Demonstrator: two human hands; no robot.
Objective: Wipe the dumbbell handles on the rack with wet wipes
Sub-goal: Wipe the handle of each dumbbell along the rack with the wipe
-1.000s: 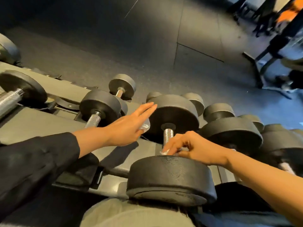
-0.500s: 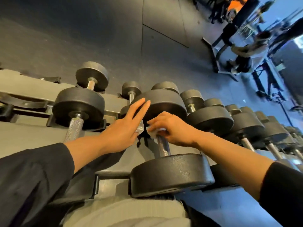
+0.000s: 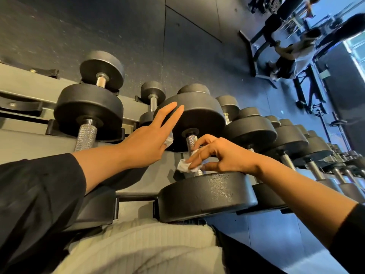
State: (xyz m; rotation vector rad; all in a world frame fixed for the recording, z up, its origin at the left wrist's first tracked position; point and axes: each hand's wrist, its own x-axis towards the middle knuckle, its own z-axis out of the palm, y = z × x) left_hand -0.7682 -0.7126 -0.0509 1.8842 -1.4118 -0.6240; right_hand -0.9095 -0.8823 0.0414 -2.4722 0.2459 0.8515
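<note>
Pinching a crumpled white wet wipe between thumb and curled fingers, my right hand holds it against the knurled steel handle of the dumbbell straight before me. That handle is a short silvery bar with cross-hatched grip, running between two thick round heads: the near head matte black and pebbled, the far head smoother, with a dark collar where the bar enters. It lies on the grey metal rack, among a row of like dumbbells. My left hand has its fingers straight and close together, flat against the far head's side, with a bit of white material showing under the palm.
</note>
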